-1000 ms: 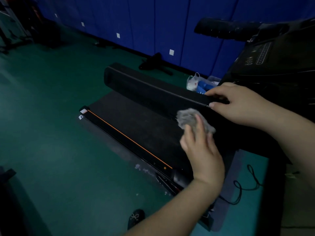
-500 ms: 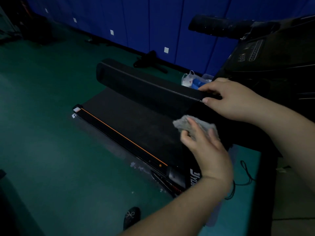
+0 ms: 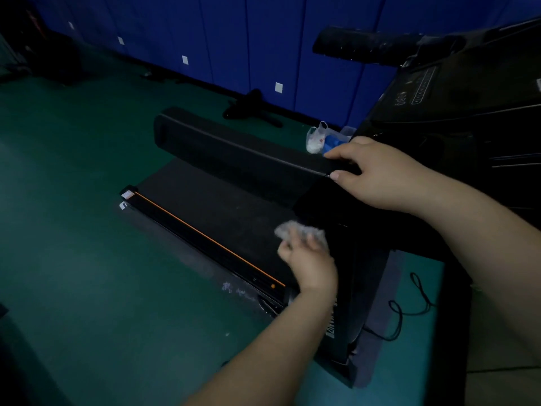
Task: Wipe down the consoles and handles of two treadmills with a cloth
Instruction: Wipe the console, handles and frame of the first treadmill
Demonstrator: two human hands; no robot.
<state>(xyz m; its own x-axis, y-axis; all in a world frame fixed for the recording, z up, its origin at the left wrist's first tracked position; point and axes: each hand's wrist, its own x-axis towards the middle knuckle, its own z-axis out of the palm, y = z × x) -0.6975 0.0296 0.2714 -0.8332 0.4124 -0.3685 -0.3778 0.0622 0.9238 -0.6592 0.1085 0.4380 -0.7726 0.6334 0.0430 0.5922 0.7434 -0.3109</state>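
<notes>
Wiping low on the near treadmill, I have the grey cloth [image 3: 301, 230] bunched in my left hand [image 3: 310, 262]. My fingers look curled over it, though motion blurs them. It sits against the dark side panel, at about 7 o'clock from my right hand [image 3: 380, 180]. That hand clasps the near end of the long black handle [image 3: 234, 150], thumb on the near side and fingers over the top.

I reckon I'm in the early half of the job. The console [image 3: 424, 89] at 1 o'clock has no cloth on it, the far handle [image 3: 366, 48] at 12 o'clock shows pale specks, and no second treadmill is in sight.

At 10 o'clock from my right hand a white plastic bag [image 3: 314, 139] stands on the floor, its contents hidden. Something blue [image 3: 332, 146] lies just beside it; I can't make out what.
</notes>
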